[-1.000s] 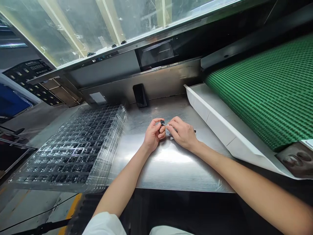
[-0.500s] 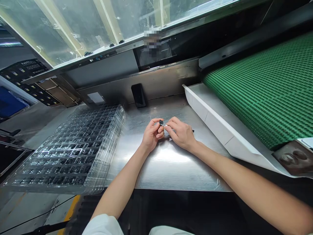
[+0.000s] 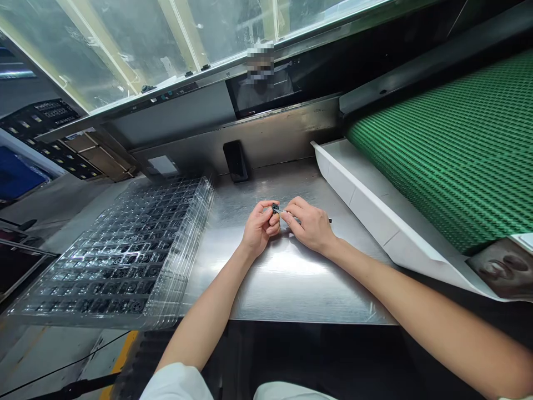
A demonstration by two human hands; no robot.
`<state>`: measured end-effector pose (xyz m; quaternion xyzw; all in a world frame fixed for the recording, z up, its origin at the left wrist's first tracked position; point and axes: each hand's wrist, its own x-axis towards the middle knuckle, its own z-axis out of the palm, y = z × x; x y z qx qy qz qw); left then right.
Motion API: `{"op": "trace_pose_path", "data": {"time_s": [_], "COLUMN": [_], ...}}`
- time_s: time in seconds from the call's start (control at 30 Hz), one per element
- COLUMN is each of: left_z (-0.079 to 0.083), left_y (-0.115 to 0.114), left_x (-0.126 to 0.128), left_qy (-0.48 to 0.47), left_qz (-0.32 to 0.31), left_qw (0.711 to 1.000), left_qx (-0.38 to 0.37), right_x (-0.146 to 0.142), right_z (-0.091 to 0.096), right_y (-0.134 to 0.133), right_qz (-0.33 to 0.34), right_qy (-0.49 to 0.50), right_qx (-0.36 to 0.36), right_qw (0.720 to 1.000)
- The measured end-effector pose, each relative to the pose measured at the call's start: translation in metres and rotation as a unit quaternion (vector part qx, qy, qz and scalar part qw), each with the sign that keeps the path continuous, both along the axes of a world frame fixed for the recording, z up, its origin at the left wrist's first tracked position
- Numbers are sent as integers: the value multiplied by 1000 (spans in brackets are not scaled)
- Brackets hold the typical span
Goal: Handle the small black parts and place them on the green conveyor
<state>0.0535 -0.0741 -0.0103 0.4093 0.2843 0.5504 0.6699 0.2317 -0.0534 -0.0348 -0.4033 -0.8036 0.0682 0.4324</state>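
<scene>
My left hand [image 3: 259, 230] pinches a small black round part [image 3: 275, 208] between thumb and fingers, just above the steel table [image 3: 287, 278]. My right hand [image 3: 310, 225] is closed round a thin tool [image 3: 328, 221], whose metal tip touches the part and whose dark end sticks out past the hand to the right. Both hands meet at the middle of the table.
A stack of clear plastic trays [image 3: 125, 250] holding several small black parts lies on the left. A white chute [image 3: 366, 205] and a green ribbed conveyor belt [image 3: 453, 150] rise on the right. A black phone-like block [image 3: 235, 161] leans on the back wall under a dark screen [image 3: 266, 83].
The hands hold almost the same pose; only the view has shifted slightly.
</scene>
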Motion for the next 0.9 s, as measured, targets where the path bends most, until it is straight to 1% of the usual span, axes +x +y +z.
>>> {"op": "trace_pose_path", "data": {"time_s": [0.13,0.27,0.37,0.47,0.53,0.63,0.7,0.8,0.9], "left_z": [1,2,1,-1,-2,-2,-1,1,2], "left_y": [0,1,-1,-4,-4,-1,0,1,3], "left_x": [0,0,4,9,11,9,6,3,1], "left_qy": [-6,-7,0,6,14,24,25,22,26], "left_qz": [-4,-2,-11,-15,-16,-27,-28,-10,5], "left_qw": [1000,1000,999,999,999,999,999,997,997], "left_qx": [-1,-18,-33,-35,-29,-21,-36,-67,-71], "right_x": [3,5,3,2,1,1,1,3,4], "right_z": [1,6,8,9,9,9,10,11,10], "right_y": [3,6,5,1,0,2,3,4,7], "right_qz": [-16,-23,11,54,62,44,20,-16,-44], "right_qy": [30,79,96,92,87,80,77,74,63], "right_qx": [-16,-21,-32,-38,-29,-19,-27,-46,-61], "right_qw": [999,996,995,994,994,996,997,996,995]}}
